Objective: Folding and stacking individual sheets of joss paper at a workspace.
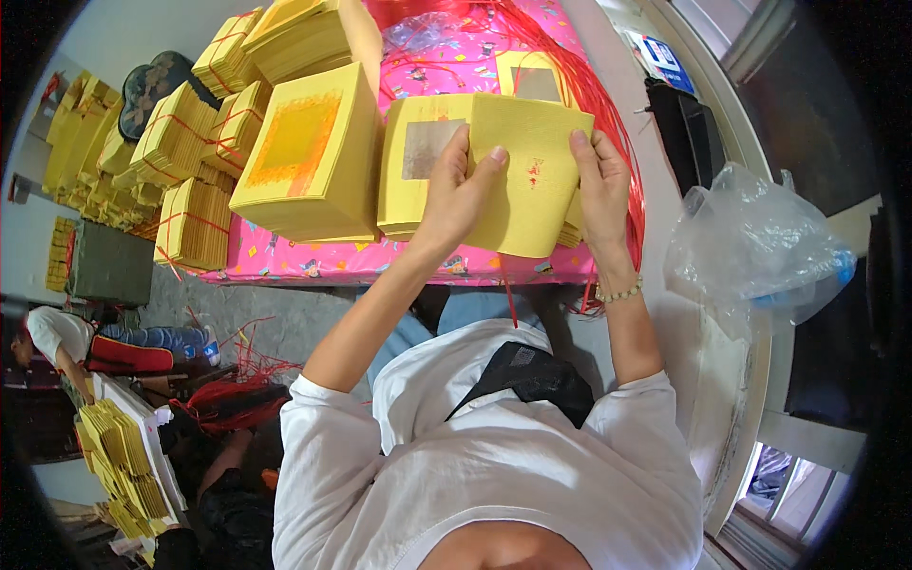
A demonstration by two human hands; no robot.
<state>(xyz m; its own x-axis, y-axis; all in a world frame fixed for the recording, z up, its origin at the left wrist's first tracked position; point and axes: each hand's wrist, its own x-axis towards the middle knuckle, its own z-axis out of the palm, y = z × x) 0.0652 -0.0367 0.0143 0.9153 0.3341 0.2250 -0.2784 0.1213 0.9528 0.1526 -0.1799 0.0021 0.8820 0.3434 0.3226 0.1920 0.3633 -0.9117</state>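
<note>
In front of me I hold a thin sheaf of yellow paper (522, 204) with a small red mark, tilted over the table's front edge. My left hand (454, 199) grips its left side, thumb on top. Closed on its upper right edge is my right hand (602, 190), thumb on the face. Just left of the sheaf lies a low stack of yellow paper (399, 195) with a silver-grey square on top. Beside that stands a taller yellow stack (294, 157) with an orange-edged gold square. Another sheet with a grey patch (537, 84) shows behind the sheaf.
Bundles tied with red string (171, 138) pile up at the left of the pink patterned table cover (313, 261). Loose red strings (622, 123) run down the right side. A clear plastic bag (750, 237) lies at the right. Another person (66, 337) works beside yellow bundles at the lower left.
</note>
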